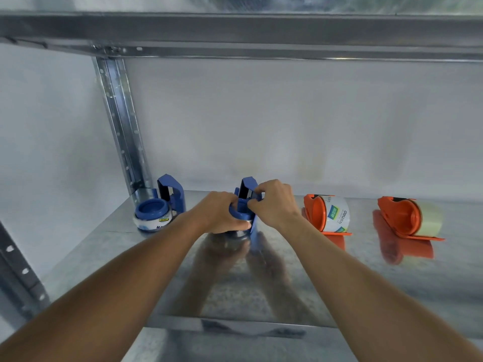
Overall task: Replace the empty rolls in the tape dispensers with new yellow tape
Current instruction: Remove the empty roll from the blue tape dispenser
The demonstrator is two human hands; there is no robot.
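Presently, centre frame: blue tape dispenser (pixel 247 205) on the metal shelf (pixel 261 283), left hand (pixel 222 212) gripping its roll, right hand (pixel 271 202) pinching its frame. Neighbouring blue dispenser (pixel 159 205) and two orange dispensers (pixel 326 215) (pixel 407 218) carry rolls; no yellow tape visible; replacement apparently pending.

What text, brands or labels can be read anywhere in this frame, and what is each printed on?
"deli", printed sideways on the white roll in the near orange dispenser.
Green label on that roll: too small to read.
Dark letters on the roll in the left blue dispenser: partly hidden, perhaps "M"; its small yellow label is unreadable.
Nothing legible on the middle blue dispenser or the far orange dispenser.
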